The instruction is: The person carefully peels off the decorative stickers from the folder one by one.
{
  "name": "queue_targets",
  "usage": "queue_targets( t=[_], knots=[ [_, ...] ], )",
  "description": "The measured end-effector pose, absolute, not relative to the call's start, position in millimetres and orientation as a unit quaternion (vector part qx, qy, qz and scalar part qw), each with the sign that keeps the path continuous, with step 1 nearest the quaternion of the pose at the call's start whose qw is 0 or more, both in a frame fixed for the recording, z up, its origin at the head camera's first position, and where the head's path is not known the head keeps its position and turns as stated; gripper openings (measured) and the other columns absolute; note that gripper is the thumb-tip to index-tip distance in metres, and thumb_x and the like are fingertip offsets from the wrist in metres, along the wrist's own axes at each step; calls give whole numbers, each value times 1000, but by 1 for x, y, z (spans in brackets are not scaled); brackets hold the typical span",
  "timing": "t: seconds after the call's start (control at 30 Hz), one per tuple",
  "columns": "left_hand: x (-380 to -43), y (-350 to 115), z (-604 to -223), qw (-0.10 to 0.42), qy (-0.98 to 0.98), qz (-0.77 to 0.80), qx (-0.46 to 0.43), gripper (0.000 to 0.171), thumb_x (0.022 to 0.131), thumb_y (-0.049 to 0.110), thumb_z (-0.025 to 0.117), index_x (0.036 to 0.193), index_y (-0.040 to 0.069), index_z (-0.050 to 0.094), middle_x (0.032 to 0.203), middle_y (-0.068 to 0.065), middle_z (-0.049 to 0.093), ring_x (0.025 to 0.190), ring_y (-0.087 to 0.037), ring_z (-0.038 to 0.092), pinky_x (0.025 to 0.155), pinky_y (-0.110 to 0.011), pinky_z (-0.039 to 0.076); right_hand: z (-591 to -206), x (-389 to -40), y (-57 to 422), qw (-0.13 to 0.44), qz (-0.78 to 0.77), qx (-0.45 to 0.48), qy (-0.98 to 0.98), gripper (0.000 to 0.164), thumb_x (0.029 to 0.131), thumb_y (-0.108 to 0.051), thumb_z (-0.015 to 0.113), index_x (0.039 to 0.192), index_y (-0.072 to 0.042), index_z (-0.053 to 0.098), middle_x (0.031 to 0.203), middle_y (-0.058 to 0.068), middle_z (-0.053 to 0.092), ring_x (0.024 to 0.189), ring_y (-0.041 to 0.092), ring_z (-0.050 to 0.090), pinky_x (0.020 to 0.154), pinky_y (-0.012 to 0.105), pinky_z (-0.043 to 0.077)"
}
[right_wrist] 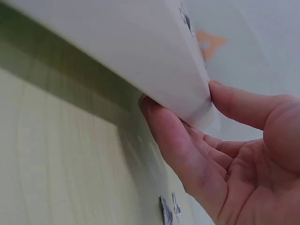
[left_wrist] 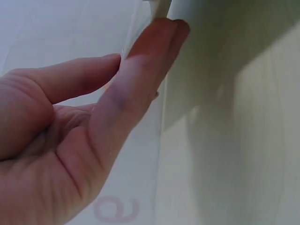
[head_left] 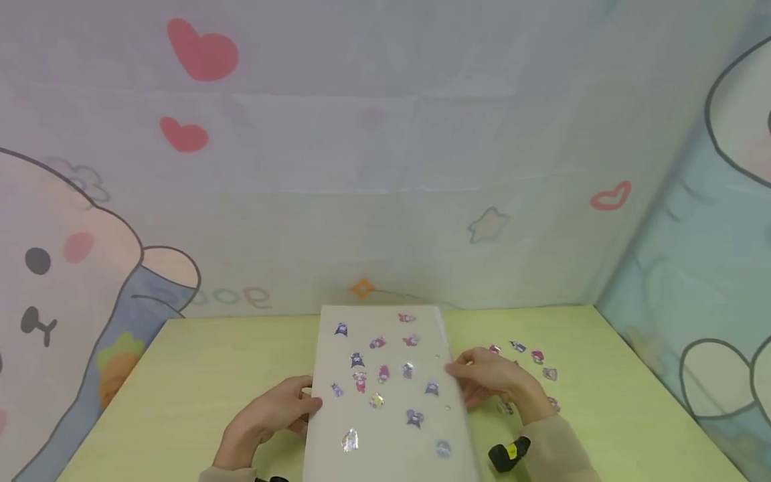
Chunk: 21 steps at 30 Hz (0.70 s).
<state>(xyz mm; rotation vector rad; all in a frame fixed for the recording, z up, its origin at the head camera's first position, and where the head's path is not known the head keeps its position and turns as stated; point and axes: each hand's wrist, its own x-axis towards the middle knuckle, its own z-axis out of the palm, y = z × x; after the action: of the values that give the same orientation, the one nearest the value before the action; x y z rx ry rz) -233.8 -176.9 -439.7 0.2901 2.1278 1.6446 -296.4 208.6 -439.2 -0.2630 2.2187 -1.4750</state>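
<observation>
A white, flat, box-like piece (head_left: 397,428) with several small cartoon stickers on its face is held between my two hands, over the table. My left hand (head_left: 274,412) grips its left edge, thumb on the face and fingers beneath. In the left wrist view, only a thin strip of that edge shows between the thumb and the fingers. On the opposite edge, my right hand (head_left: 494,378) pinches the piece. The right wrist view shows its thick white side (right_wrist: 140,51), with the thumb at the upper edge and fingers curled under the lower one.
Several loose shiny stickers (head_left: 549,373) lie on the pale wooden table (head_left: 620,402) beside and beyond my right hand. A cloth backdrop (head_left: 385,234) with hearts and cartoon animals hangs behind the table. A black wrist device (head_left: 508,455) sits at my right sleeve.
</observation>
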Motion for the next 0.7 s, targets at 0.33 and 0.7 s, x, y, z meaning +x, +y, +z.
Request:
queue_targets(
  t=[0.33,0.7],
  knots=[
    [-231,-179,-446,213,787,574,81,52,95,0,58,140,-13,35,87,-13,67,65,-19,65,62,-32,56,-443,-297,204,218,-489,-61,843,30,96,-26,63,101,3,62,83,16,66,60,24,66,60,38,58],
    [-225,-180,-443,165,837,519,58,42,92,3,64,123,-20,47,83,-13,65,64,-22,66,63,-34,57,-446,-296,199,208,-463,-41,861,24,95,-23,65,94,0,66,74,15,65,57,21,65,58,35,57]
  ],
)
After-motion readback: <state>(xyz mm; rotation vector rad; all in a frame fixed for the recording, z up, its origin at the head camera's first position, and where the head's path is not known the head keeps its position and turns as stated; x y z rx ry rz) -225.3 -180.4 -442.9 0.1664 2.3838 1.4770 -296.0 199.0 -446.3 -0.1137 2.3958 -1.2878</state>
